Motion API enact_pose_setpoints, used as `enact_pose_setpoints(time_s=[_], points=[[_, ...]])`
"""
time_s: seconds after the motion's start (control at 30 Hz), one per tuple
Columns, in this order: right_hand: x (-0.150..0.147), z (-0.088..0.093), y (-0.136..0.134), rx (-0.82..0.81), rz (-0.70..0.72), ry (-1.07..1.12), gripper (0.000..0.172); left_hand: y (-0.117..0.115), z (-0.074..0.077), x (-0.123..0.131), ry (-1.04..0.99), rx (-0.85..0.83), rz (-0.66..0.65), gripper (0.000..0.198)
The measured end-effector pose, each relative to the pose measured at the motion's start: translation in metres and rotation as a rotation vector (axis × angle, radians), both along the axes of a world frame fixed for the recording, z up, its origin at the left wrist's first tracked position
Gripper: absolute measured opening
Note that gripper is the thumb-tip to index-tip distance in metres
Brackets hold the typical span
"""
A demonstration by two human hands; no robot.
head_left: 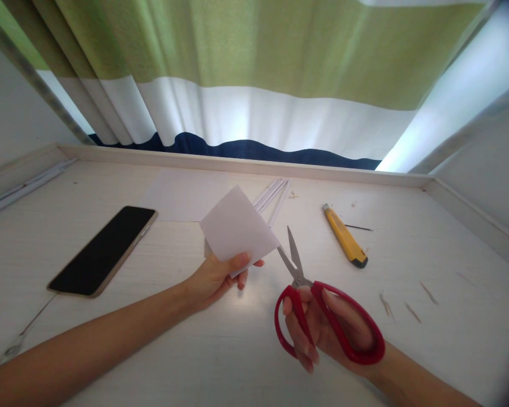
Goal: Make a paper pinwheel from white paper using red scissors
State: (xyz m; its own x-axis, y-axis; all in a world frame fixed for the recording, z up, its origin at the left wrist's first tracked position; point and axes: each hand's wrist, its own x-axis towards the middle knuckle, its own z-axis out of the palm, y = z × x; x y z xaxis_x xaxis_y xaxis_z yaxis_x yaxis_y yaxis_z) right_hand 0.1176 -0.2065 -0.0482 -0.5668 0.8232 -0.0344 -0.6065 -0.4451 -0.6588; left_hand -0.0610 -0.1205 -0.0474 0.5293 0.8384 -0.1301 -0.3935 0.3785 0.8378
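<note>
My left hand [223, 274] pinches a small square of white paper [240, 226] between thumb and fingers, lifted above the white table and turned with one corner up. To its right, my right hand [309, 325] has its fingers through the red handles of a pair of scissors [299, 280]. The scissor blades are spread apart and point up and left. One blade tip lies close to the paper's right corner; whether they touch I cannot tell.
A black-screened phone [106, 249] lies at left. Behind the paper are a white sheet [182, 195] and thin white paper strips [275, 195]. A yellow utility knife [344, 234] rests at right beside a thin dark stick [358, 227]. Several small slivers [413, 312] lie farther right. A raised rim [246, 165] borders the table below a curtain.
</note>
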Motion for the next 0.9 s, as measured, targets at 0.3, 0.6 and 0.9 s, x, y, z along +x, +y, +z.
enact_pose_setpoints(time_s=[0.3, 0.6, 0.9], points=[[-0.001, 0.003, -0.002, 0.01, 0.011, -0.022, 0.043, -0.004, -0.008, -0.003, 0.075, 0.132, -0.08, 0.028], [0.0, 0.001, -0.002, 0.039, -0.003, -0.022, 0.043, -0.005, -0.011, -0.005, 0.144, 0.159, -0.075, 0.022], [0.0, 0.002, -0.002, 0.047, 0.0, -0.016, 0.043, -0.007, -0.009, -0.002, 0.149, 0.135, -0.037, 0.022]])
